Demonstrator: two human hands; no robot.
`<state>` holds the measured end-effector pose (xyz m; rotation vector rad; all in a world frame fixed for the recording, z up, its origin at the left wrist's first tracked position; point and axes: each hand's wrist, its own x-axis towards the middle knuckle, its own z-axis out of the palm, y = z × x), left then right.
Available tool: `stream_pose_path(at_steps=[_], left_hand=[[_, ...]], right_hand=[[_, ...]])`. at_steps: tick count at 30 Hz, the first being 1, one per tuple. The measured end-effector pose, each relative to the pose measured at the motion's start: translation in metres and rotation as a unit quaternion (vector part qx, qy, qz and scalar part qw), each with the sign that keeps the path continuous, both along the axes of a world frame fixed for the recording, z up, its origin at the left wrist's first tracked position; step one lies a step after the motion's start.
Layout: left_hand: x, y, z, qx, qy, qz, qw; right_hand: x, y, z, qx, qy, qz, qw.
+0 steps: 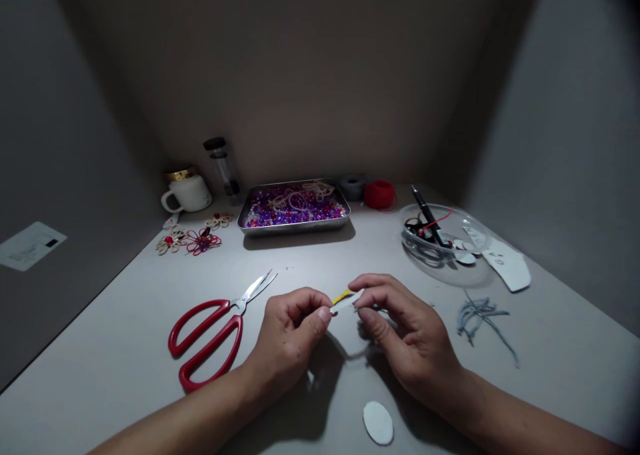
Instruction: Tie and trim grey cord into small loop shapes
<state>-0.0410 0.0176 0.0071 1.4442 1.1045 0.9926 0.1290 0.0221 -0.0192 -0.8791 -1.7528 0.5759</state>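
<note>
Above the middle of the table, my left hand (295, 328) pinches one end of a thin white piece (346, 301) between thumb and finger. My right hand (410, 328) has its fingers bent around the other end, thumb underneath. A narrow yellow strip (342, 295) shows just behind the white piece; I cannot tell what it belongs to. Below, a grey cord (356, 357) seems to curve between the hands. A flat white oval piece (379, 423) lies on the table near me. To the left of my left hand are red-handled scissors (241, 304), their blades slightly apart.
A metal tray (295, 229) of purple and red beads stands at the back, beside grey (353, 187) and red cord spools (379, 194). At left are beaded flowers (203, 241), a white mug (193, 194) and a bottle (225, 171). Right: a clear bowl (475, 218), grey cord scraps (477, 318).
</note>
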Motion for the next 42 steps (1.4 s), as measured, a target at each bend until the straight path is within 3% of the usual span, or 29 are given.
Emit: stream_pose_path(at_steps=[20,30,37,42], left_hand=[[0.0,-0.001,0.003,-0.02,-0.003,0.017,1.0],[0.006,0.0,0.006,0.005,0.106,0.043,0.993],[0.007,0.0,0.011,0.014,0.118,0.061,0.991],[0.006,0.001,0.007,0.031,0.115,0.057,0.991]], right_hand=[[-0.002,-0.004,0.004,0.027,-0.006,0.021,0.999],[-0.003,-0.008,0.007,0.08,-0.028,0.023,0.996],[-0.005,-0.006,0.008,0.071,-0.01,0.035,0.997],[-0.004,-0.008,0.009,0.07,-0.005,0.048,0.996]])
